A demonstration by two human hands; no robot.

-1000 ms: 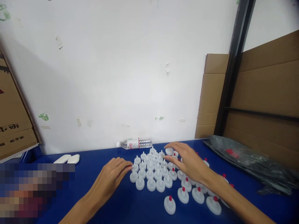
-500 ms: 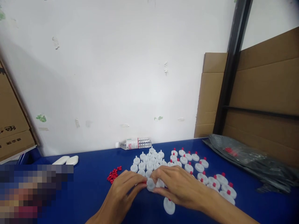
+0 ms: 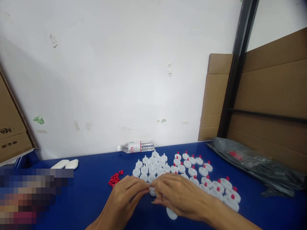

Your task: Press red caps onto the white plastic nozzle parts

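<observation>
My left hand (image 3: 126, 196) is closed in a pinch, its fingertips against a small red tip cap that they mostly hide. Facing it, my right hand (image 3: 182, 195) grips a white round spout lid (image 3: 152, 192), and the fingertips of both hands meet at it. Beyond them, several white spout lids with bare spouts (image 3: 151, 170) stand in a cluster. Lids fitted with red tips (image 3: 217, 191) spread out to the right. Partly under my right hand lies another white lid (image 3: 171, 213). Loose red tip caps (image 3: 114, 179) form a small pile left of the cluster.
A clear plastic bottle (image 3: 136, 147) lies along the wall. Two white rounded objects (image 3: 72, 164) rest at the left of the blue table (image 3: 88, 182). A grey plastic bag (image 3: 259, 166) with red pieces inside sits at the right, near cardboard (image 3: 271, 86) and a dark post (image 3: 231, 80).
My right hand has turned over the white lid, its fingers now covering more of it. Both hands' fingertips have come closer together. The view has shifted slightly.
</observation>
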